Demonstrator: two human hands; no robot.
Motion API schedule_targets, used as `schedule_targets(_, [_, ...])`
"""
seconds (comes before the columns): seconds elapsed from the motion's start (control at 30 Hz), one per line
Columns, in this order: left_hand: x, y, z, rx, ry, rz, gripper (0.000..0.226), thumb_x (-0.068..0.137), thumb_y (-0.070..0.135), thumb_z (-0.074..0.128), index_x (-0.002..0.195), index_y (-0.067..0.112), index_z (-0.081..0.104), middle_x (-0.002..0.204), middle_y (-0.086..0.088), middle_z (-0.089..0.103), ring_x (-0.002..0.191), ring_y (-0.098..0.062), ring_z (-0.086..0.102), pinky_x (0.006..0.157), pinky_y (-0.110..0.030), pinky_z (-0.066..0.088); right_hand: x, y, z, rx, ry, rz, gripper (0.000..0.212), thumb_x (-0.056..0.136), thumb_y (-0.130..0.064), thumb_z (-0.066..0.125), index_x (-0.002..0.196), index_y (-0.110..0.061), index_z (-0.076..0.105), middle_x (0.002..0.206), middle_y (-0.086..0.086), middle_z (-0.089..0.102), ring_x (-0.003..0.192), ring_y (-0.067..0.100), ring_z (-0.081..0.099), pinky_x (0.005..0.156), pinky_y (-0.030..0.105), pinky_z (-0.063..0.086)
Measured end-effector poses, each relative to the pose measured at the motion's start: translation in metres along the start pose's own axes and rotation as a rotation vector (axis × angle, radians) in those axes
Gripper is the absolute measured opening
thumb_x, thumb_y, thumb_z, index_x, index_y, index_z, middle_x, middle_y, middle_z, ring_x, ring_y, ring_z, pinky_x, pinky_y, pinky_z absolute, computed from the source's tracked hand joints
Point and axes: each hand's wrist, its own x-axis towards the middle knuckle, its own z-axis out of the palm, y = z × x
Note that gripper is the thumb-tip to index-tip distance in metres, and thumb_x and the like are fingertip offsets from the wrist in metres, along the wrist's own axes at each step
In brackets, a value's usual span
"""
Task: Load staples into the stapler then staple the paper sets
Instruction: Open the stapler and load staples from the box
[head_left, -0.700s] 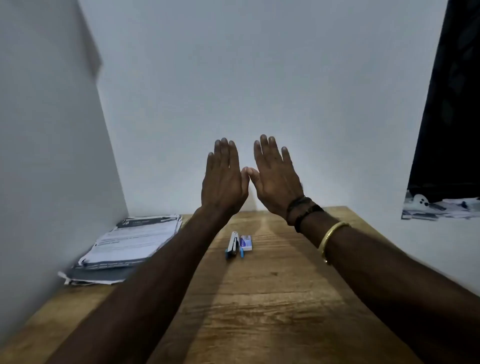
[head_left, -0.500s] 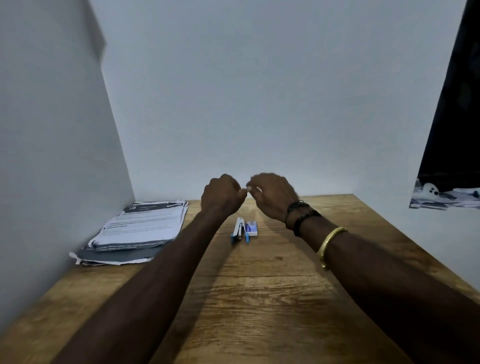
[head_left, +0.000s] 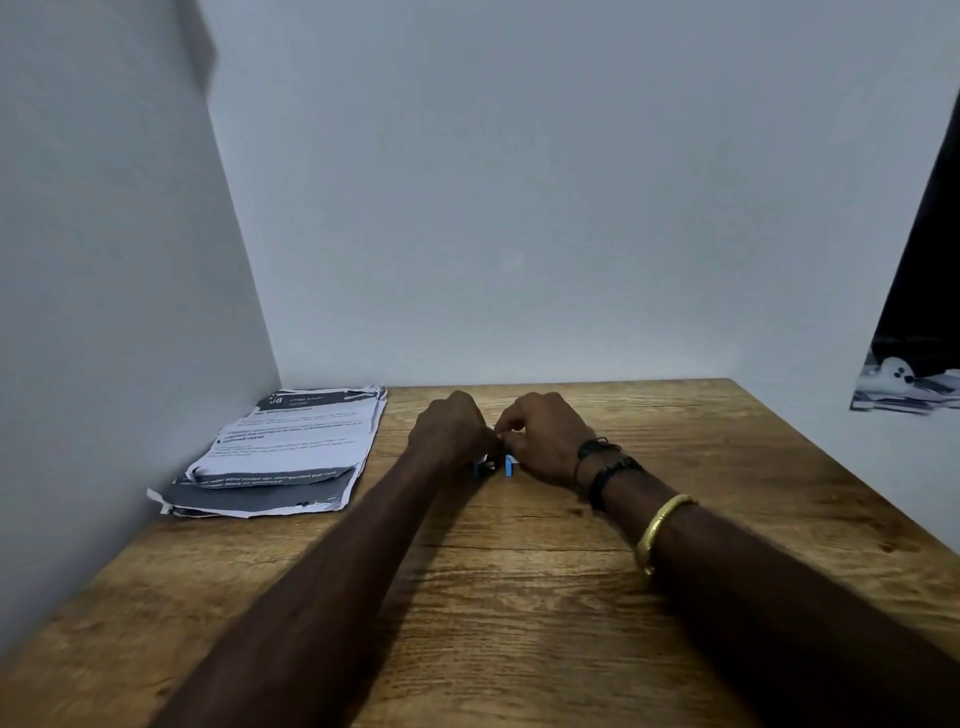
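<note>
The loading step looks barely begun: the left hand (head_left: 451, 431) curls over the blue stapler (head_left: 479, 467) on the wooden worktop (head_left: 519, 597). The right hand (head_left: 545, 441) curls just beside it, over a small box (head_left: 515, 460), likely staples; whether either truly grips is hidden. The paper sets (head_left: 291, 452) lie well apart by the left wall, so next the stapler needs opening and a staple strip drawing out.

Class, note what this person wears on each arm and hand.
Both arms are bare, with no sleeves in view, and neither the left hand nor the right hand wears a glove. The right wrist carries two dark bands, and a gold bangle sits further up that forearm. The left arm wears nothing visible.
</note>
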Motion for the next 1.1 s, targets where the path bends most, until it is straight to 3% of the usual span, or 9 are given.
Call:
schedule_targets(0.1, [0.001, 0.001, 0.002, -0.013, 0.043, -0.015, 0.029, 0.075, 0.028, 0.079, 0.099, 0.011, 0.076, 0.101, -0.012, 0.076, 0.097, -0.028, 0.072, 0.085, -0.037, 0.061, 0.001, 0.001, 0.003, 0.001, -0.001, -0.006, 0.020, 0.086, -0.021, 0.062, 0.091, -0.023, 0.082, 0.095, -0.005, 0.078, 0.086, 0.016, 0.068, 0.075, 0.035, 0.058])
schedule_targets(0.3, [0.005, -0.002, 0.004, -0.091, 0.112, -0.025, 0.044, 0.071, 0.032, 0.087, 0.106, 0.009, 0.073, 0.105, -0.008, 0.072, 0.099, -0.022, 0.065, 0.080, -0.031, 0.050, 0.001, 0.004, 0.006, 0.023, 0.026, -0.028, 0.022, 0.081, -0.021, 0.064, 0.092, -0.031, 0.081, 0.095, -0.008, 0.075, 0.087, 0.015, 0.066, 0.069, 0.024, 0.043])
schedule_targets(0.4, [0.008, 0.001, -0.004, -0.106, 0.090, -0.018, 0.031, 0.073, 0.030, 0.088, 0.088, 0.012, 0.068, 0.087, -0.004, 0.065, 0.089, -0.021, 0.061, 0.082, -0.033, 0.052, 0.001, 0.006, 0.007, 0.047, 0.023, -0.049, 0.022, 0.080, -0.023, 0.068, 0.097, -0.032, 0.079, 0.101, -0.007, 0.074, 0.093, 0.015, 0.064, 0.075, 0.027, 0.045])
schedule_targets(0.5, [0.009, 0.008, -0.015, -0.106, 0.032, -0.002, 0.025, 0.076, 0.022, 0.086, 0.077, 0.010, 0.065, 0.093, -0.014, 0.072, 0.098, -0.030, 0.071, 0.090, -0.038, 0.058, 0.002, 0.008, 0.007, 0.067, 0.027, -0.057, 0.021, 0.081, -0.034, 0.073, 0.101, -0.033, 0.076, 0.108, -0.007, 0.071, 0.099, 0.015, 0.062, 0.078, 0.029, 0.047])
schedule_targets(0.57, [0.012, 0.010, -0.019, -0.133, 0.002, 0.012, 0.025, 0.078, 0.016, 0.083, 0.077, -0.001, 0.066, 0.086, -0.022, 0.070, 0.086, -0.034, 0.069, 0.082, -0.038, 0.057, 0.003, 0.010, 0.008, 0.085, 0.022, -0.061, 0.024, 0.081, -0.036, 0.074, 0.104, -0.030, 0.075, 0.110, -0.005, 0.070, 0.100, 0.015, 0.063, 0.079, 0.030, 0.050])
schedule_targets(0.67, [0.016, 0.008, -0.020, -0.175, -0.024, 0.010, 0.030, 0.079, 0.013, 0.081, 0.066, 0.003, 0.057, 0.063, -0.011, 0.053, 0.070, -0.027, 0.057, 0.072, -0.037, 0.052, 0.003, 0.012, 0.009, 0.111, 0.024, -0.081, 0.027, 0.080, -0.032, 0.074, 0.107, -0.026, 0.075, 0.108, -0.005, 0.072, 0.098, 0.014, 0.066, 0.081, 0.031, 0.054])
schedule_targets(0.8, [0.022, 0.003, -0.019, -0.352, -0.030, -0.018, 0.021, 0.084, 0.018, 0.078, 0.085, -0.002, 0.073, 0.072, -0.013, 0.067, 0.062, -0.023, 0.065, 0.069, -0.035, 0.060, 0.004, 0.014, 0.008, 0.123, 0.084, -0.095, 0.028, 0.084, -0.030, 0.074, 0.111, -0.024, 0.074, 0.106, -0.004, 0.074, 0.091, 0.013, 0.067, 0.081, 0.034, 0.056])
schedule_targets(0.93, [0.026, 0.006, -0.014, -0.526, 0.060, -0.023, 0.025, 0.089, 0.018, 0.065, 0.094, -0.006, 0.072, 0.080, -0.021, 0.076, 0.065, -0.029, 0.074, 0.066, -0.036, 0.063, 0.005, 0.014, 0.007, 0.136, 0.194, -0.069, 0.019, 0.088, -0.035, 0.070, 0.104, -0.026, 0.074, 0.098, -0.006, 0.076, 0.081, 0.012, 0.067, 0.077, 0.036, 0.057])
schedule_targets(1.1, [0.024, 0.011, -0.005, -0.480, 0.201, 0.117, 0.030, 0.085, 0.029, 0.064, 0.076, 0.003, 0.075, 0.068, -0.015, 0.076, 0.068, -0.029, 0.077, 0.077, -0.047, 0.064, 0.005, 0.011, 0.004, 0.174, 0.306, -0.047, 0.021, 0.093, -0.032, 0.068, 0.113, -0.027, 0.066, 0.099, -0.002, 0.077, 0.083, 0.015, 0.070, 0.075, 0.036, 0.059])
